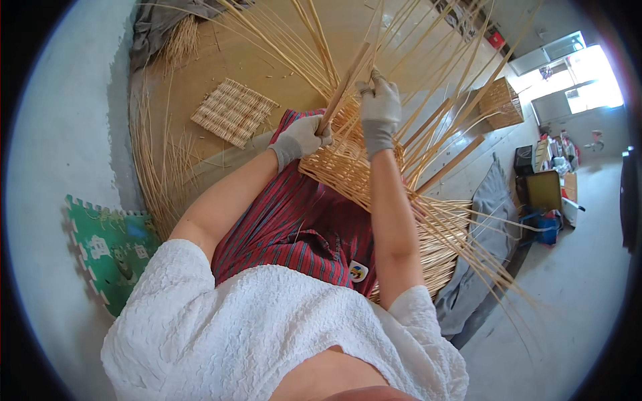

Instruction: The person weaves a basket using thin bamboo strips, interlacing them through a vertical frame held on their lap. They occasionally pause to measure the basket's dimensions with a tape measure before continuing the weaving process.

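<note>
A partly woven wicker basket [338, 174] rests over my red striped cloth [281, 220], with long loose canes [314, 47] fanning out from its rim. My left hand [307, 139], in a pale grey glove, is closed round an upright flat wooden stick [346, 80] at the basket's near left side. My right hand [380, 110], gloved alike, is raised just right of that stick, fingers pinched on a thin cane above the basket. Other wooden sticks [448, 166] slant out from the basket's right side.
A square woven panel [233, 110] lies on the floor at left, near loose cane bundles [154, 167]. A green foam mat [107, 247] is by the left wall. Right are a finished basket [501, 103], a grey cloth [485, 247], piled wicker [441, 247] and assorted bins [542, 190].
</note>
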A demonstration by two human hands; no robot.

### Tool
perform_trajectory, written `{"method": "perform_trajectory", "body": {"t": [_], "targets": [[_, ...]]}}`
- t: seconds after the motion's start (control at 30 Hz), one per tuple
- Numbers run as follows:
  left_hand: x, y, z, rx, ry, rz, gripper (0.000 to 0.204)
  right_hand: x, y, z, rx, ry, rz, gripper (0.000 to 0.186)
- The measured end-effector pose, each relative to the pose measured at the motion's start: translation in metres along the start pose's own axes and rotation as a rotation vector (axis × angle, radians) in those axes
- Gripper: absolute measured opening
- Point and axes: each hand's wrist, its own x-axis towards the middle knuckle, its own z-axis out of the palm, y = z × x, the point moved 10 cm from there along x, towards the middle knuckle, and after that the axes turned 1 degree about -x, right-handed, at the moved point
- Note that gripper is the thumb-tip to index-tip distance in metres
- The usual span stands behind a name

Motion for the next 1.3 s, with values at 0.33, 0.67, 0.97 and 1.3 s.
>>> {"method": "perform_trajectory", "body": {"t": [0.33, 0.67, 0.97, 1.3], "targets": [[0.004, 0.033, -0.007, 0.294, -0.037, -0.048, 0.028, -0.177, 0.1, -0.025, 0.94, 0.16, 0.212, 0.034], [0.018, 0.015, -0.009, 0.333, 0.073, -0.207, 0.061, -0.181, 0.074, -0.028, 1.198, 0.029, 0.402, 0.014], [-0.026, 0.066, 0.066, 0.154, -0.096, -0.098, 0.024, -0.182, 0.144, -0.079, 0.985, 0.224, 0.479, 0.03], [-0.011, 0.035, 0.096, 0.155, -0.127, -0.223, 0.036, -0.103, 0.137, -0.079, 0.68, 0.184, 0.107, 0.047]]}}
